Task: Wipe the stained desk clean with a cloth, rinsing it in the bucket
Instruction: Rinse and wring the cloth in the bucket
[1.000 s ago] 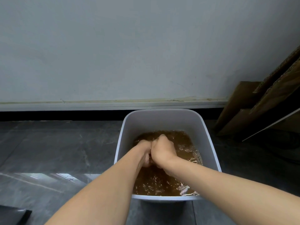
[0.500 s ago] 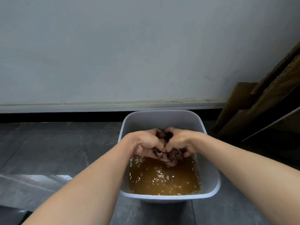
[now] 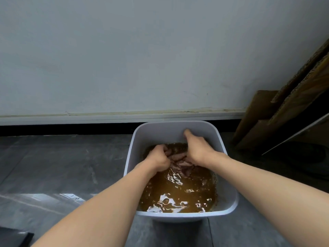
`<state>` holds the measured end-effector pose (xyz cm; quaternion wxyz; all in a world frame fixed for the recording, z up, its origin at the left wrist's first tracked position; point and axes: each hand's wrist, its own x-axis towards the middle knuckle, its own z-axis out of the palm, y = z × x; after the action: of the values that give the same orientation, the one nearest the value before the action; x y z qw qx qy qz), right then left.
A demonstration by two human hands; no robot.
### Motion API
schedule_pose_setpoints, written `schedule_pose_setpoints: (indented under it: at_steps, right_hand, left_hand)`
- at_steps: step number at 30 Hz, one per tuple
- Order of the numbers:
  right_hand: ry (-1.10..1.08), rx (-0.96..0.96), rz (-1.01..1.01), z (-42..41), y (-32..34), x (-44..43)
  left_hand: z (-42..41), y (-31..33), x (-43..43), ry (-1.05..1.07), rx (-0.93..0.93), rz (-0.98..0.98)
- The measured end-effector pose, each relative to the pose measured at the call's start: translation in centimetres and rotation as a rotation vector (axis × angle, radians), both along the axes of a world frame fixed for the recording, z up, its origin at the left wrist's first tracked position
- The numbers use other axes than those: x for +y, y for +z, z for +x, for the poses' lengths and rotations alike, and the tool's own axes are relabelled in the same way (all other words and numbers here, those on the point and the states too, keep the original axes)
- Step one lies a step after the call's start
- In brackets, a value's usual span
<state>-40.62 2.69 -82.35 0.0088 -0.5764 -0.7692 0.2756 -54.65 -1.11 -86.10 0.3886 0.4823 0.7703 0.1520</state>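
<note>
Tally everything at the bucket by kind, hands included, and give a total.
Hands: 2, the left hand and the right hand
Cloth: 1, gripped by both hands
Bucket: 1, white
Total: 4

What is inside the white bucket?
The bucket holds murky brown water and a dark wet cloth, gripped by the left hand and right hand. The water hides its bottom.

Dark bunched cloth (image 3: 179,162) at surface of brown water — white bucket (image 3: 229,198) on floor.
</note>
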Motion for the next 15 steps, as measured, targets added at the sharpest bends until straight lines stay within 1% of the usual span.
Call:
schedule_pose_setpoints:
  at_steps: [2,3,4,5,7,8,9,11,13,14,15]
  right_hand:
    - [0.077,-0.111,-0.084,-0.2,-0.6,0.0]
    - [0.103,-0.166,-0.13,-0.3,-0.9,-0.1]
    - [0.127,-0.217,-0.163,-0.3,-1.2,-0.2]
    - [0.161,-0.257,-0.173,-0.2,-1.5,-0.4]
    - [0.23,-0.31,-0.137,-0.1,-2.1,-0.8]
    - [0.257,-0.34,-0.114,-0.2,-2.4,-1.0]
    - [0.287,-0.366,-0.098,-0.4,-2.8,-1.2]
    - [0.313,-0.39,-0.133,-0.7,-3.5,-1.7]
    - [0.272,-0.344,-0.217,-1.0,-4.1,-2.1]
    - [0.228,-0.302,-0.261,-1.1,-4.2,-2.2]
    - [0.17,-0.251,-0.302,-1.2,-4.3,-2.3]
  left_hand:
    - [0.0,0.0,0.1,0.068,-0.179,-0.048]
    - [0.0,0.1,0.1,0.071,-0.235,-0.094]
    - [-0.1,-0.1,0.1,0.054,-0.238,-0.125]
    - [-0.1,-0.2,0.0,0.025,-0.185,-0.146]
    - [0.2,-0.7,-0.3,-0.059,0.037,-0.145]
    - [0.3,-1.0,-0.4,-0.103,0.127,-0.137]
    - [0.5,-1.3,-0.5,-0.145,0.19,-0.176]
    - [1.0,-1.7,-0.7,-0.233,0.252,-0.284]
    - [1.4,-1.8,-0.8,-0.277,0.28,-0.307]
    - [1.6,-1.7,-0.8,-0.266,0.256,-0.309]
    - [1.8,-1.4,-0.9,-0.203,0.186,-0.333]
